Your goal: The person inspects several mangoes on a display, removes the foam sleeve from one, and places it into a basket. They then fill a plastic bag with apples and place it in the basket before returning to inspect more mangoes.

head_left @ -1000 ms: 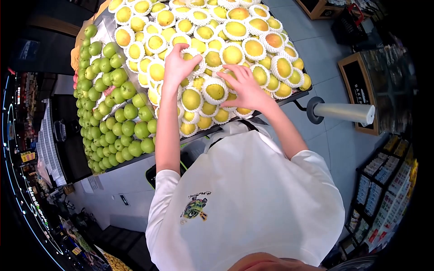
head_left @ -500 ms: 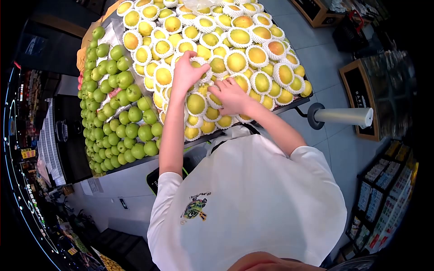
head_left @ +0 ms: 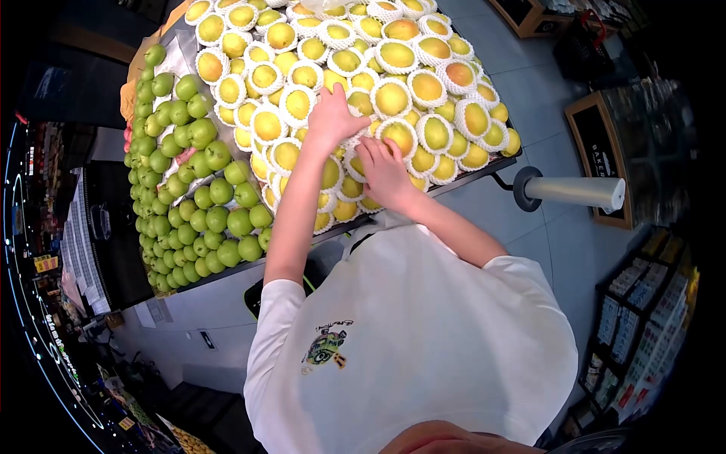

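My left hand (head_left: 334,119) reaches into a pile of yellow fruits, each in a white foam net. Its thumb and fingers are curved around one netted yellow fruit (head_left: 361,101), whose lower left side they cover. Close by on the right, my right hand (head_left: 386,175) lies low over the pile, fingers forward and slightly apart. Its fingertips are beside a netted yellow fruit (head_left: 398,133), and another yellow fruit (head_left: 355,165) is partly hidden by its left side. What lies directly under both palms is hidden.
Green apples (head_left: 219,191) are heaped on the left of the stand. A plastic bag roll (head_left: 575,189) sticks out from its right edge. Farther right are a wooden-framed display (head_left: 601,163) and a shelf of packaged goods (head_left: 639,318). Tiled floor (head_left: 522,98) surrounds the stand.
My left hand has shifted right and slightly down, from one netted fruit to the neighbouring one. The right hand has moved a little, staying close to the left. The view has shifted slightly.
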The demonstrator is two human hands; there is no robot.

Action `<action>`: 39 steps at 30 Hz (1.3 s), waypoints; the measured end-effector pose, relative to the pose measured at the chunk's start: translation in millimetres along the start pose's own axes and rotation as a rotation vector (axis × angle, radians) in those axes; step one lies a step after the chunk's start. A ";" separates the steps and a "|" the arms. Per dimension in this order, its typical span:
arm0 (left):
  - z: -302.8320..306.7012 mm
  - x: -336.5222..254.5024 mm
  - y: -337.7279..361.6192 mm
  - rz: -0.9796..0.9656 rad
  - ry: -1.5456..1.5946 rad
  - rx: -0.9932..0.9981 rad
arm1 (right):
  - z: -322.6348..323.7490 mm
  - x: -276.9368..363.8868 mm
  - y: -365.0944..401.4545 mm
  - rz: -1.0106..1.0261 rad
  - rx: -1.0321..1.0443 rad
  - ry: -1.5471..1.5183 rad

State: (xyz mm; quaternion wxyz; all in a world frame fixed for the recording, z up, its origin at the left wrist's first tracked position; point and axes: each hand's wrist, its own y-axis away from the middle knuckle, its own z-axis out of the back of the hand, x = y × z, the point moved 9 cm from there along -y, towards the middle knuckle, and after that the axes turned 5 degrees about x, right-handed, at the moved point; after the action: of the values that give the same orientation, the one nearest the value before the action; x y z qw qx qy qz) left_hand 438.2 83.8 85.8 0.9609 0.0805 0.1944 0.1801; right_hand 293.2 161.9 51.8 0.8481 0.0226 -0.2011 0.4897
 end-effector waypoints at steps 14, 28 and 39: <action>32.7 2.1 -0.4 0.002 -0.064 0.029 | 0.5 2.6 1.3 -0.022 -0.041 0.085; -8.6 -14.9 3.2 -0.102 -0.146 0.034 | -7.6 1.5 2.9 -0.019 -0.118 0.093; 19.8 -5.2 55.5 -0.299 -0.045 -0.256 | 57.7 -32.9 45.2 -0.096 -0.336 -0.300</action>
State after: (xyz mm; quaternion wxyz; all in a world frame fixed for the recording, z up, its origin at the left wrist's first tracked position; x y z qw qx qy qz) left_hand 424.3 131.3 118.1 0.9834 -0.0679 0.1582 0.0570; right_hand 222.4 144.8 85.7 0.8229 -0.0368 -0.4021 0.3996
